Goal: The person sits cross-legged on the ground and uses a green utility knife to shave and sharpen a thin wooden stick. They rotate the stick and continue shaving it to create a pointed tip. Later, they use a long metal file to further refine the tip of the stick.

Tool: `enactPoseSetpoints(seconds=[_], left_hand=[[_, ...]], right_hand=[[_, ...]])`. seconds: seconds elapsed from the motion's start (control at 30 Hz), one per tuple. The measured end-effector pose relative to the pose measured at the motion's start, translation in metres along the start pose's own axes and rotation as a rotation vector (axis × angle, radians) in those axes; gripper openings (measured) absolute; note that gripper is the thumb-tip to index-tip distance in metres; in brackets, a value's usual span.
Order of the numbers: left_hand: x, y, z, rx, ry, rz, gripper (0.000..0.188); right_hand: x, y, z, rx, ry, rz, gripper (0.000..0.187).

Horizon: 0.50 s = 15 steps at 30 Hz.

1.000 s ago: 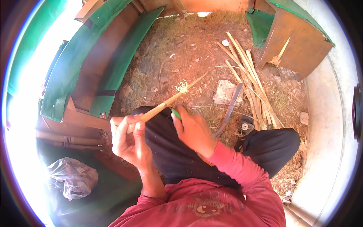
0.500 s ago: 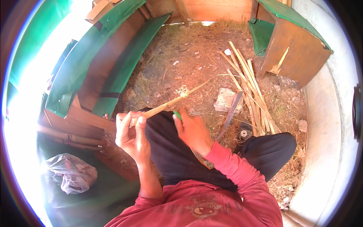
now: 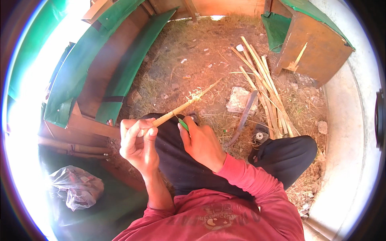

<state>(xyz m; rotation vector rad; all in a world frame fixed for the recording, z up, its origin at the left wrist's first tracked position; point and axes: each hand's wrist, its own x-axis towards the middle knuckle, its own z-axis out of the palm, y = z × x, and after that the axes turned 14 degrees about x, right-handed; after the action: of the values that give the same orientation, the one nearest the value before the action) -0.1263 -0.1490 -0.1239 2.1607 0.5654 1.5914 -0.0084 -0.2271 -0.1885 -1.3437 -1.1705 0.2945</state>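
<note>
**Whittling a bamboo stick, shavings curling near its middle**

The left hand (image 3: pixel 138 140) is closed around the near end of a bamboo stick (image 3: pixel 183 106), holding it slanted up and away over the person's knee. The right hand (image 3: pixel 201 142) is closed on a green-handled knife (image 3: pixel 183 124), set against the stick just beyond the left fist. Pale curls stand partway along the stick, so shaving looks underway; the far tip seems thin already. A pile of split bamboo strips (image 3: pixel 265 88) lies on the ground beside a stone (image 3: pixel 239 100).
</note>
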Motion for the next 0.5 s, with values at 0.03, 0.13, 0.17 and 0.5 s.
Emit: enactPoseSetpoints(seconds=[0.03,0.13,0.17,0.5], left_hand=[[-0.001,-0.001,0.000,-0.028,0.009,-0.023,0.017],[0.005,0.002,0.006,0.018,-0.020,-0.006,0.017],[0.006,0.000,0.005,0.004,-0.018,-0.017,0.017],[0.004,0.000,0.008,0.007,0.013,-0.055,0.016]], right_hand=[[0.001,0.004,0.000,0.035,0.001,0.087,0.019],[0.014,0.060,-0.007,-0.197,0.115,0.153,0.019],[0.014,0.062,-0.006,-0.163,0.104,0.145,0.019],[0.015,0.087,-0.010,-0.236,0.099,0.182,0.024]])
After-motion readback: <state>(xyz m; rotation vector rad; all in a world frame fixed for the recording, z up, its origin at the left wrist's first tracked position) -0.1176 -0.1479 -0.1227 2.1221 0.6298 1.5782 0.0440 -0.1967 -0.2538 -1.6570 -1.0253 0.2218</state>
